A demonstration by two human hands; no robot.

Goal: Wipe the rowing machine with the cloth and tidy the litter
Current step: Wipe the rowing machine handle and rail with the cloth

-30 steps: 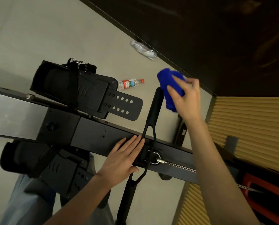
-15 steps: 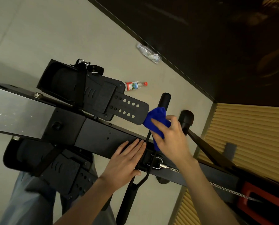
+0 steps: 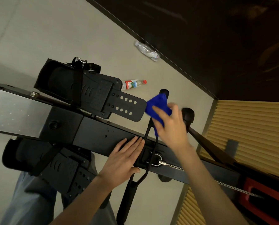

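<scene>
The black rowing machine's beam (image 3: 93,133) runs across the view, with a footrest (image 3: 90,91) above it and another below. Its pull handle (image 3: 151,143) stands across the beam, chained toward the right. My right hand (image 3: 172,125) is shut on a blue cloth (image 3: 158,106) and presses it around the handle's upper grip. My left hand (image 3: 124,158) lies flat on the beam beside the handle, fingers spread. On the floor beyond lie a plastic bottle with a red cap (image 3: 133,84) and a crumpled clear bottle (image 3: 147,51).
A dark wall (image 3: 216,38) borders the floor at the upper right. Ribbed tan panelling (image 3: 252,135) stands at the right, with a red part of the machine (image 3: 265,192) in front. My trouser legs (image 3: 31,200) show under the beam.
My right hand brought the cloth down from the air onto the handle's upper grip and rubs along it. The left hand stayed flat on the beam.
</scene>
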